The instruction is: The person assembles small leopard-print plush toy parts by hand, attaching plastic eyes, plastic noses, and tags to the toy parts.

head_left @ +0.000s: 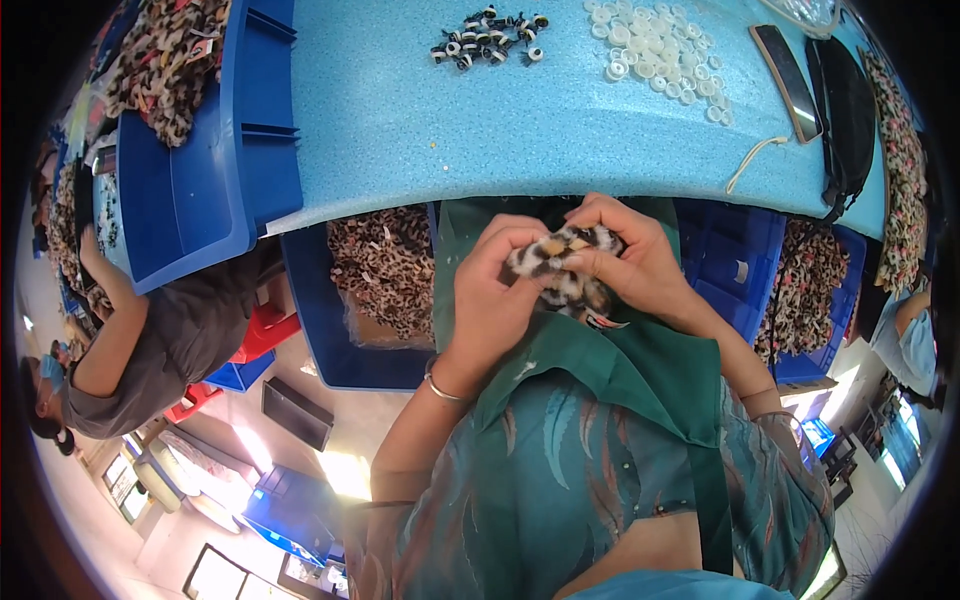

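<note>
Blue fabric (680,588) foremost, spotted plush (575,288) in closed pinch between left fingers (503,237) and right fingers (608,268).

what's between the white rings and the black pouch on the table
In the head view, a phone lies there, beside the black pouch; blue tabletop separates it from the white rings.

Pale floor (355,420) with bright light patches (345,475), red stool (268,332), light-blue table (380,130).

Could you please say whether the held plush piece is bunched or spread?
Bunched: the plush piece is crumpled between left hand and right hand.
</note>
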Motion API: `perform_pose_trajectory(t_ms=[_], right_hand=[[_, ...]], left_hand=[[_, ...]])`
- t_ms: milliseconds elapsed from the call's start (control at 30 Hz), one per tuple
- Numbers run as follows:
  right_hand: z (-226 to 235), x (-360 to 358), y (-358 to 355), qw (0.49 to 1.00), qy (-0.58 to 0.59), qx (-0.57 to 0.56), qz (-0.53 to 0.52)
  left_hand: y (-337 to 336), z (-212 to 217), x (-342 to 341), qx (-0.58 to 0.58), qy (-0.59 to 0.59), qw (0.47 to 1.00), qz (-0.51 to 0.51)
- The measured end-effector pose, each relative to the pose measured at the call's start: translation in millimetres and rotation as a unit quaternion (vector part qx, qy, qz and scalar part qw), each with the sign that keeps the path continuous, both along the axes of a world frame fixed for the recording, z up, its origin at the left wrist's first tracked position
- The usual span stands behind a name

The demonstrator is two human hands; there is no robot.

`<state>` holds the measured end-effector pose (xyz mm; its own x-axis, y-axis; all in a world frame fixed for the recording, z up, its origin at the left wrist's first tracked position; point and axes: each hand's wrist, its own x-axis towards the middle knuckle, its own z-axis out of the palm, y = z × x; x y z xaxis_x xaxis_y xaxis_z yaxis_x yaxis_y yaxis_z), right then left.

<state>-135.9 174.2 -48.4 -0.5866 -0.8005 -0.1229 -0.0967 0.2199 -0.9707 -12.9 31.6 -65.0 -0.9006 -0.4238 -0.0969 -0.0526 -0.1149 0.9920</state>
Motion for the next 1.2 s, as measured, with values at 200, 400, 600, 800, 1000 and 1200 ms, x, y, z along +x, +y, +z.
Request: perform_pose_trajectory(t_ms=[200, 400, 600, 800, 1000, 1200], right_hand=[[4, -2, -2, 0.984, -0.177, -0.038, 0.008], [9, 1, -11, 0.997, -0.041, -0.062, -0.036], [18, -21, -35, 0.988, 0.151, -0.035, 0.024], [0, -94, -69, 0.904, 0.414, -0.051, -0.091], [-13, -118, -86, 0.825, 0.565, 0.015, -0.020], [-5, -119, -78, 0.846, 0.527, 0.076, 0.011]], left_hand=[[-10, 14, 7, 0.430, -0.078, 0.884, -0.166], [-2, 15, 10, 0.425, -0.009, 0.905, -0.016], [-5, 18, 18, 0.388, 0.009, 0.920, -0.061], [-11, 4, 22, 0.451, 0.053, 0.890, 0.048], [-14, 0, 17, 0.457, 0.045, 0.885, 0.078], [-14, -7, 11, 0.422, 0.066, 0.899, 0.095]])
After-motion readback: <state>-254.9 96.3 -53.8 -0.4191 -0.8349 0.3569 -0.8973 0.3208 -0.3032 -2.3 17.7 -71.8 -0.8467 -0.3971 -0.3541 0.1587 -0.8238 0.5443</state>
